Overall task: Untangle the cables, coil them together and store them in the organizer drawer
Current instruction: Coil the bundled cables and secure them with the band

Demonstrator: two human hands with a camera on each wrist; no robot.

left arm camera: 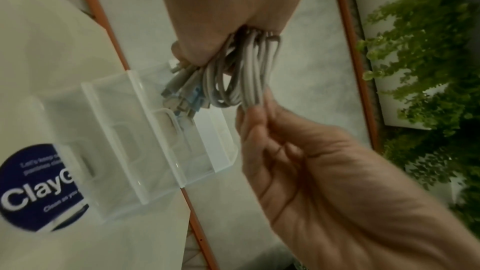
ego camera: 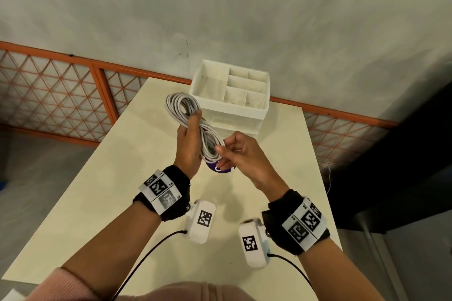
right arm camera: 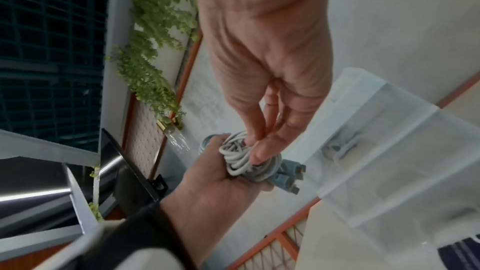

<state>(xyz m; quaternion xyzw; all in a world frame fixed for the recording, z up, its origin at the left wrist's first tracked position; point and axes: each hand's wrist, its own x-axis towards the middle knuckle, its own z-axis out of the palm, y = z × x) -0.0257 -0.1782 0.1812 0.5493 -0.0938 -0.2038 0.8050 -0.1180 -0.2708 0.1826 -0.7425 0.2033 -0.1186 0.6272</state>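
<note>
A bundle of grey-white cables [ego camera: 181, 105] is coiled into loops and held above the cream table [ego camera: 117, 178]. My left hand [ego camera: 194, 118] grips the coil round its middle, with one loop standing above the fist and another hanging below. My right hand [ego camera: 220, 150] pinches strands of the lower loop [left arm camera: 253, 98] between thumb and fingers. In the right wrist view the cable plugs [right arm camera: 289, 176] stick out of the coil [right arm camera: 239, 161] beside the left palm. The white organizer [ego camera: 256, 115] stands just behind the hands, its drawer front [ego camera: 226, 121] closed.
A round purple sticker [ego camera: 221, 169] lies on the table under the hands. The organizer's open top compartments [ego camera: 241, 80] hold nothing visible. Behind the table is a wall with an orange-framed lattice [ego camera: 56, 90]. Dark furniture [ego camera: 403, 154] stands to the right.
</note>
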